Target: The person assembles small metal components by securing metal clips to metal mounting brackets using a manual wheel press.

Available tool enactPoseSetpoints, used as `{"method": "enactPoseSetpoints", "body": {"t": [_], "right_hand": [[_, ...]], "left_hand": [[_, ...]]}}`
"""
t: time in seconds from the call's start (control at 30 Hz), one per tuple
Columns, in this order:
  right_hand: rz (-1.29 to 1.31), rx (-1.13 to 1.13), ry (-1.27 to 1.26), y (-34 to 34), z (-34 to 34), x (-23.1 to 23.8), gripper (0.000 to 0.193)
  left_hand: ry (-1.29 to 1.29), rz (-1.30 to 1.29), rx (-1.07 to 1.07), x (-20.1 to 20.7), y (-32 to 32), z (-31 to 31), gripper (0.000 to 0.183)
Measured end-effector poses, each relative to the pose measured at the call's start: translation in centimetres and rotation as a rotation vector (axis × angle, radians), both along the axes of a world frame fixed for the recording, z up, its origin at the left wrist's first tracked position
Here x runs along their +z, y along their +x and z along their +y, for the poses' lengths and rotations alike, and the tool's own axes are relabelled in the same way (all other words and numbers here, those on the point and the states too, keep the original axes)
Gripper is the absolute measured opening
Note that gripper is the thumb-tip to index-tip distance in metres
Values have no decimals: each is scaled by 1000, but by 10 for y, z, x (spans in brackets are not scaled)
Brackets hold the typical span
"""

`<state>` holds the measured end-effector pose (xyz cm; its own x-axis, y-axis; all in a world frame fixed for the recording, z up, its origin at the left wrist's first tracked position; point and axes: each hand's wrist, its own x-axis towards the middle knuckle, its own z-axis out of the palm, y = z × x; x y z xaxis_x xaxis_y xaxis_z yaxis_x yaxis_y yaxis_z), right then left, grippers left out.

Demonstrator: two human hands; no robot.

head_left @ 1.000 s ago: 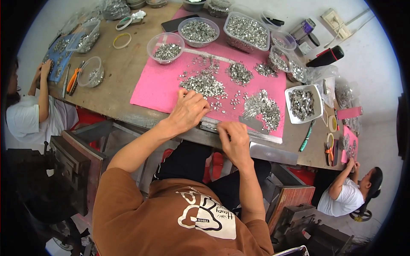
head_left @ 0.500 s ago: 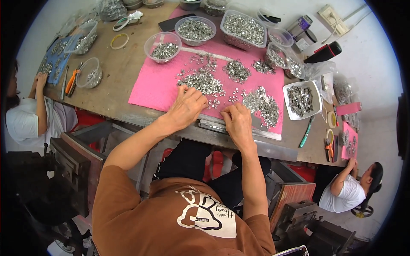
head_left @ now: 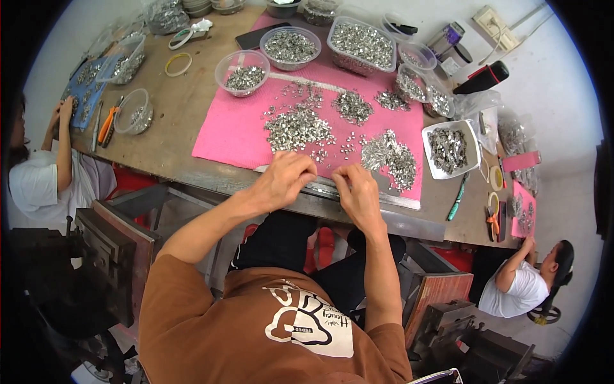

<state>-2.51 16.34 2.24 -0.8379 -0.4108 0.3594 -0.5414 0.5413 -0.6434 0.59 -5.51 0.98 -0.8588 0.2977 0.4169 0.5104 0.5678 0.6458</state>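
**Both hands at the near edge of the pink mat, among small metal pieces**

A long metal strip (head_left: 345, 192) lies along the near edge of the pink mat (head_left: 236, 134), and both hands sit on it. The left hand (head_left: 284, 179) is curled, fingers bunched together over the strip; whether a piece is pinched between them cannot be told. The right hand (head_left: 357, 192) is just beside it, fingers likewise drawn together at the strip, and what they grip, if anything, is hidden.

Just beyond the hands the mat carries heaps of small silver metal pieces: a large heap (head_left: 297, 127) ahead of the left hand, another heap (head_left: 389, 153) ahead of the right, and two smaller heaps (head_left: 352, 105) farther back. A second thin strip (head_left: 307, 80) lies across the far part of the mat.

Past the mat stand round clear bowls (head_left: 242, 72) and a rectangular clear tub (head_left: 361, 43), all holding the same silver pieces. To the right, a white square tray (head_left: 449, 148) of pieces rests on the wooden table (head_left: 179, 109), with a green-handled tool (head_left: 456, 200) near the table's edge. On the left lie orange-handled pliers (head_left: 107, 123) and a roll of tape (head_left: 178, 64).

Two other people in white shirts sit at the table, one at the far left (head_left: 38, 179), one at the lower right (head_left: 521, 281).
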Motion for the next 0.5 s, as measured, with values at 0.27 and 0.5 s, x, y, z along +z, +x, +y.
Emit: {"method": "enactPoseSetpoints", "body": {"t": [0.27,0.5], "right_hand": [[70,-26,-110,33,-7,-8,10],[141,-67,-49,36,-11,-14,10]], "left_hand": [[276,-18,100,-17,23,20,10],[299,-32,118,-26,22,23,10]]}}
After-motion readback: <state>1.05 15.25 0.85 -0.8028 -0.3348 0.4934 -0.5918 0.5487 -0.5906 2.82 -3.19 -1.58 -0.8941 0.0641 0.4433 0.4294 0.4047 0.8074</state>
